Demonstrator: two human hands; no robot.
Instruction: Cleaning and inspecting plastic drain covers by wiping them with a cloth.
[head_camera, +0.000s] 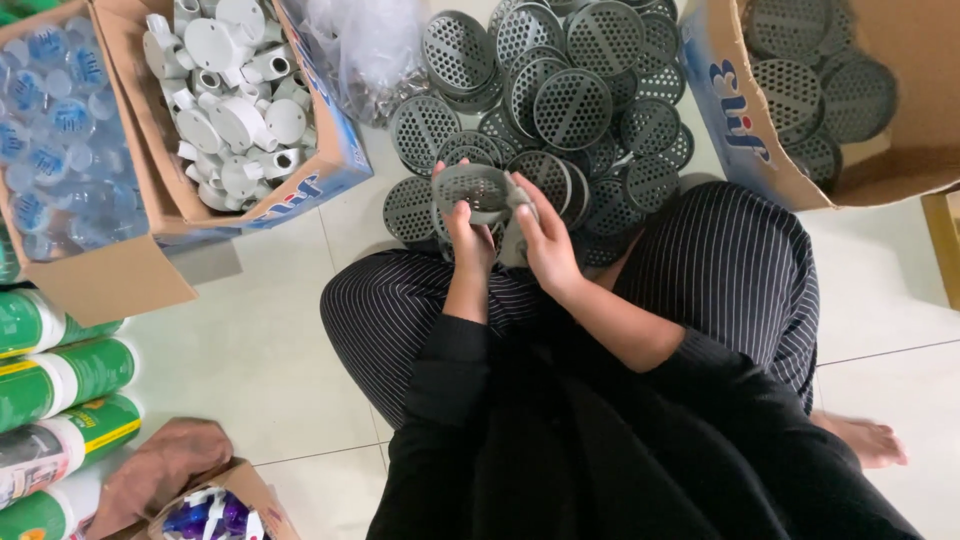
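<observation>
Both forearms reach forward from black sleeves pushed up toward the elbows, meeting in front of the crossed legs. The left hand (468, 232) is raised, fingers curled upward in a closed grip. The right hand (545, 238) sits just beside it, fingers extended toward the left, also gripping.

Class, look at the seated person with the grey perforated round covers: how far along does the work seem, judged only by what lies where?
Looks done: several grey perforated covers already lie in the cardboard box on the right. In hand: the left hand and right hand hold one cover between them. Left: a large heap of covers lies on the floor ahead of the knees.
</observation>
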